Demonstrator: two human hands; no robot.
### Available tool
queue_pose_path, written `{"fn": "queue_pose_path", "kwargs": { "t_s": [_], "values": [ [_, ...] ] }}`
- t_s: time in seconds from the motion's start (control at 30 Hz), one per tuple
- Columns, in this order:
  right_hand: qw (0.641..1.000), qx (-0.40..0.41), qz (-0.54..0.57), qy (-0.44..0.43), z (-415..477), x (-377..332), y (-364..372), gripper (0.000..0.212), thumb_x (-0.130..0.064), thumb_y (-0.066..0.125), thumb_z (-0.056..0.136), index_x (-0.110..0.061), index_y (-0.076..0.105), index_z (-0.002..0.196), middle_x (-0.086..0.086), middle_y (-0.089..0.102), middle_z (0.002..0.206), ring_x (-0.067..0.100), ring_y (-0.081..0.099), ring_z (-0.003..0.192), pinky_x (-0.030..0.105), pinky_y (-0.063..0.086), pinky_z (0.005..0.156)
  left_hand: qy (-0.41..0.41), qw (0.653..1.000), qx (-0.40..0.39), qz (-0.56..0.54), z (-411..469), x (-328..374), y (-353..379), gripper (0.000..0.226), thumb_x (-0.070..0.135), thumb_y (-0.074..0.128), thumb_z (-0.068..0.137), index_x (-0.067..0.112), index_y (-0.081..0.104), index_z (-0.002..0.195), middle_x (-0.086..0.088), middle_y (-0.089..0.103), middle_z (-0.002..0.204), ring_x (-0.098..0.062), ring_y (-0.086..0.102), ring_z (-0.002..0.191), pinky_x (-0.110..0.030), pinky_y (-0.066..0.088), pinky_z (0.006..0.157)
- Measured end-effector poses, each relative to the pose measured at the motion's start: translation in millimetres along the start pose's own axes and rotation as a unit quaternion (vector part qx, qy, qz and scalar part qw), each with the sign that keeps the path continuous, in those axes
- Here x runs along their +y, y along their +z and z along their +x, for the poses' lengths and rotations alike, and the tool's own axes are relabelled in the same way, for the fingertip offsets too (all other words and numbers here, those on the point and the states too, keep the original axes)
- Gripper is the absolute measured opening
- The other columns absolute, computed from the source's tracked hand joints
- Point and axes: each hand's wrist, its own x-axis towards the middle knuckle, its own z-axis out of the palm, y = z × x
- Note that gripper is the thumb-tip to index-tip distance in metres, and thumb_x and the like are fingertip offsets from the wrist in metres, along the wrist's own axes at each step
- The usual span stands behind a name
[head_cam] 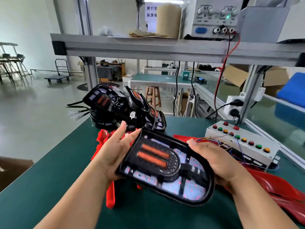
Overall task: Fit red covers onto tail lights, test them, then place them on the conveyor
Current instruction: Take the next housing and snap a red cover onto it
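Note:
A black tail light (166,169) with two orange strips and a reflective inside is held tilted above the green table. My left hand (115,151) supports its left edge with palm and straight fingers. My right hand (212,161) grips its right edge, and a small white connector (191,141) with thin coloured wires shows at its fingertips. Red covers lie under and beside the light: one at the left (103,142), another at the right (280,190). A pile of black tail lights (118,108) with loose cables sits at the table's far edge.
A grey test box (242,144) with red, green and yellow buttons stands at the right. A power supply (212,17) sits on the shelf above, red and black leads hanging down. A green conveyor (264,116) runs behind the frame post at the right.

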Motion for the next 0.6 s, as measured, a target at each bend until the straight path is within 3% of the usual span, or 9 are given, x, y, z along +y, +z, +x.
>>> {"fn": "queue_pose_path", "kwargs": {
  "t_s": [0.07, 0.13, 0.2, 0.3, 0.37, 0.43, 0.5, 0.6],
  "values": [
    [0.999, -0.018, -0.037, 0.026, -2.3, -0.9, -3.5, 0.048, -0.043, 0.058, 0.085, 0.001, 0.074, 0.093, 0.025, 0.072, 0.096, 0.031, 0.069, 0.080, 0.034, 0.057, 0.075, -0.023, 0.999, 0.004, 0.028, -0.9, -1.3, 5.6, 0.065, 0.061, 0.046, 0.084, 0.018, 0.059, 0.131, -0.023, 0.066, 0.121, -0.039, 0.070, 0.097, -0.051, 0.059, 0.073],
    [0.994, -0.036, -0.082, 0.059, -2.9, -1.5, -4.8, 0.050, -0.044, 0.057, 0.084, 0.002, 0.073, 0.094, 0.024, 0.072, 0.097, 0.030, 0.068, 0.081, 0.035, 0.055, 0.077, -0.047, 0.996, 0.014, 0.076, -3.2, -4.3, 11.4, 0.061, 0.054, 0.057, 0.078, 0.015, 0.065, 0.124, -0.024, 0.068, 0.116, -0.040, 0.070, 0.092, -0.053, 0.059, 0.070],
    [0.987, -0.045, -0.116, 0.100, -3.1, 0.2, -5.4, 0.052, -0.046, 0.057, 0.084, 0.003, 0.072, 0.094, 0.027, 0.070, 0.099, 0.032, 0.066, 0.082, 0.037, 0.053, 0.079, -0.057, 0.984, 0.040, 0.163, -5.1, -10.0, 16.0, 0.052, 0.050, 0.063, 0.076, 0.014, 0.072, 0.111, -0.022, 0.070, 0.111, -0.038, 0.070, 0.091, -0.056, 0.058, 0.074],
    [0.977, -0.034, -0.158, 0.136, -2.5, 2.8, -6.3, 0.050, -0.050, 0.057, 0.083, -0.004, 0.074, 0.090, 0.019, 0.074, 0.094, 0.024, 0.068, 0.076, 0.032, 0.054, 0.073, -0.001, 0.936, 0.116, 0.333, -4.5, -21.1, 22.1, 0.030, 0.040, 0.056, 0.093, 0.018, 0.077, 0.097, -0.016, 0.073, 0.103, -0.032, 0.069, 0.092, -0.055, 0.055, 0.088],
    [0.967, -0.018, -0.205, 0.149, -1.0, 4.1, -9.5, 0.053, -0.053, 0.055, 0.086, -0.003, 0.072, 0.093, 0.015, 0.075, 0.093, 0.023, 0.068, 0.080, 0.037, 0.053, 0.084, 0.022, 0.917, 0.146, 0.370, -2.5, -28.7, 25.8, 0.032, 0.033, 0.049, 0.101, 0.018, 0.076, 0.095, -0.013, 0.075, 0.096, -0.032, 0.070, 0.093, -0.053, 0.055, 0.090],
    [0.954, -0.001, -0.249, 0.166, -0.4, 3.4, -12.2, 0.053, -0.054, 0.055, 0.089, -0.003, 0.069, 0.089, 0.010, 0.075, 0.090, 0.021, 0.066, 0.077, 0.039, 0.051, 0.086, 0.028, 0.892, 0.157, 0.424, -0.8, -35.7, 25.1, 0.030, 0.031, 0.048, 0.102, 0.022, 0.075, 0.094, -0.005, 0.076, 0.092, -0.026, 0.071, 0.093, -0.046, 0.055, 0.092],
    [0.938, 0.009, -0.302, 0.168, 0.0, 2.3, -13.9, 0.053, -0.056, 0.054, 0.090, -0.005, 0.062, 0.077, 0.005, 0.064, 0.075, 0.018, 0.053, 0.066, 0.035, 0.045, 0.074, 0.036, 0.860, 0.161, 0.483, 2.3, -39.7, 21.1, 0.027, 0.031, 0.049, 0.101, 0.026, 0.075, 0.093, 0.005, 0.076, 0.090, -0.015, 0.070, 0.090, -0.038, 0.055, 0.091],
    [0.902, 0.024, -0.408, 0.138, 2.1, 1.7, -12.6, 0.053, -0.055, 0.051, 0.093, -0.017, 0.040, 0.058, -0.006, 0.034, 0.053, 0.011, 0.031, 0.052, 0.031, 0.026, 0.058, 0.077, 0.815, 0.177, 0.547, 4.7, -40.9, 16.7, 0.022, 0.035, 0.054, 0.098, 0.028, 0.074, 0.090, 0.015, 0.071, 0.076, 0.007, 0.061, 0.070, -0.017, 0.048, 0.070]
  ]
}}
